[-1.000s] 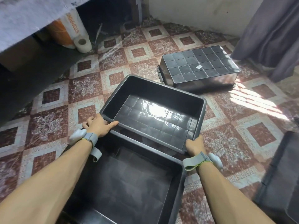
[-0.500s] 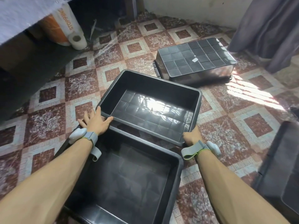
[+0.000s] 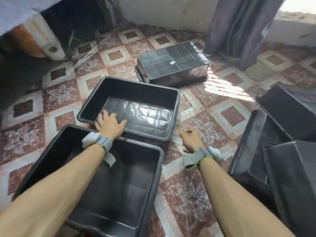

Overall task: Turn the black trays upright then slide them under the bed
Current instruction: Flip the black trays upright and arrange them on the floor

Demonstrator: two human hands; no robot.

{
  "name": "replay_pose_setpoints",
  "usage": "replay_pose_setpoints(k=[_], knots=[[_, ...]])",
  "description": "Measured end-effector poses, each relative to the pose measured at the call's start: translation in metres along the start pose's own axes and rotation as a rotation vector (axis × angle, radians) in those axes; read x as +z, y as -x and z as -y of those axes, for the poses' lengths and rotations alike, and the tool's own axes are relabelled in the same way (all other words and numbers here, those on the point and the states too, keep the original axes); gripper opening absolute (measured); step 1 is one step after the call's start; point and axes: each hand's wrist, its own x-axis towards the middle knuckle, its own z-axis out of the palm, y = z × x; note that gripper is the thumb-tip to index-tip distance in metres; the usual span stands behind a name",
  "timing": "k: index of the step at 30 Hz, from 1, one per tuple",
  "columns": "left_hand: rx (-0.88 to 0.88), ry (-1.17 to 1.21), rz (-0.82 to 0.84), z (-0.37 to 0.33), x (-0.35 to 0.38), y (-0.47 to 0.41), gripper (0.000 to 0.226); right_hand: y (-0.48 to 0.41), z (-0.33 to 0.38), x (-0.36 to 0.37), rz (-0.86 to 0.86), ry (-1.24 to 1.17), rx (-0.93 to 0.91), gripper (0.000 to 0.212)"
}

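Facing upward, tray [image 3: 136,94] lying crosswise.

The near tray [image 3: 158,170] and the middle tray [image 3: 136,89] are sitting almost rim to rim, leaving barely a gap. The left hand [image 3: 109,124] is reaching across that seam, fingers spread over the middle tray's near wall. A strip of tiled floor [image 3: 205,117] is lying open between them and the pile of black trays [image 3: 282,117] crowding the right side; the right hand [image 3: 191,139] is hovering there, fingers loose. Farther off, an overturned tray [image 3: 171,60] is blocking the way toward the curtain [image 3: 239,26]. Leftward, bare tiles are running to the bed [image 3: 13,11], where paper rolls [image 3: 44,36] are filling part of the dark opening underneath.
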Motion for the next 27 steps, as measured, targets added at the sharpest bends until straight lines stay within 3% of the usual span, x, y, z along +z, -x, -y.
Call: replay_pose_setpoints(k=[6, 10, 15, 19, 21, 24, 27], knots=[[0.293, 0.01, 0.05, -0.097, 0.028, 0.069, 0.041, 0.063, -0.026, -0.075, -0.175, 0.172, -0.105, 0.042], [0.528, 0.082, 0.201, -0.174, 0.057, 0.136, 0.036, 0.105, -0.064, -0.148, -0.404, 0.34, -0.095, 0.029], [0.629, 0.242, 0.551, -0.251, 0.096, 0.218, 0.038, 0.13, -0.106, -0.21, -0.68, 0.403, -0.123, 0.022], [0.599, 0.29, 0.667, -0.294, 0.131, 0.263, 0.04, 0.143, -0.12, -0.229, -0.918, 0.437, -0.264, 0.018], [0.543, 0.342, 0.732, -0.311, 0.144, 0.286, 0.04, 0.147, -0.128, -0.241, -1.053, 0.513, -0.185, 0.026], [0.414, 0.444, 0.836, -0.325, 0.151, 0.307, 0.042, 0.152, -0.148, -0.263, -0.886, 0.624, 0.16, 0.053], [0.322, 0.492, 0.864, -0.325, 0.155, 0.31, 0.045, 0.159, -0.164, -0.269, -0.662, 0.553, 0.311, 0.054]])
